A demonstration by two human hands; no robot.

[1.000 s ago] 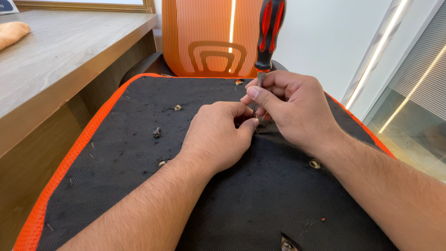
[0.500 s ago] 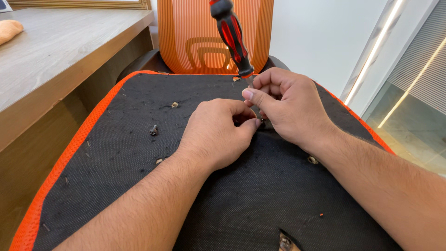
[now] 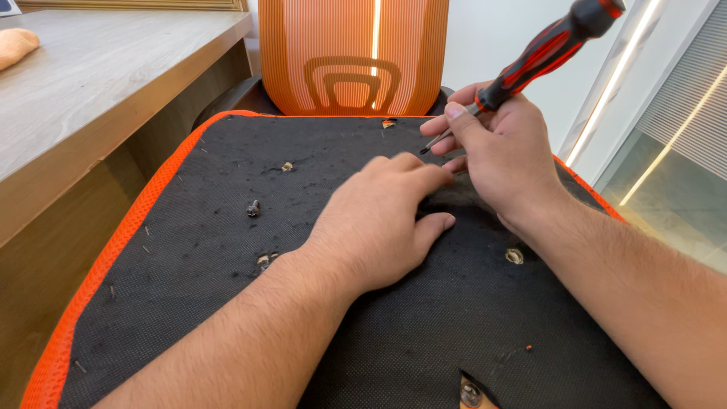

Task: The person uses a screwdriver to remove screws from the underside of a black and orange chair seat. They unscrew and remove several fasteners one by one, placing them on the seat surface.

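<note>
Ok so looking down through the head cam I've got both hands on the black fabric underside (image 3: 227, 250) of an upturned chair seat with an orange mesh border (image 3: 113, 261). My right hand (image 3: 503, 163) is closed around the metal shaft of a red and black screwdriver (image 3: 541, 53), fingers pinching it right below the handle. The handle angles up and to the right, and the tip points down-left, just above the fabric and just beside my left fingertips. My left hand (image 3: 375, 223) is open and lying flat on the fabric, fingers stretched toward the screwdriver tip, thumb spread out to the side. It has nothing in it as far as I can tell.

A loose dark screw (image 3: 253, 208) lies on the fabric well to the left of my left hand. There are a few torn holes in the fabric: one near my right wrist (image 3: 514, 256), and one at the bottom edge (image 3: 469, 392) with something metal sitting inside it. The orange ribbed chair back (image 3: 352, 53) stands behind the seat, and a wooden desk (image 3: 91, 91) runs along the left.
</note>
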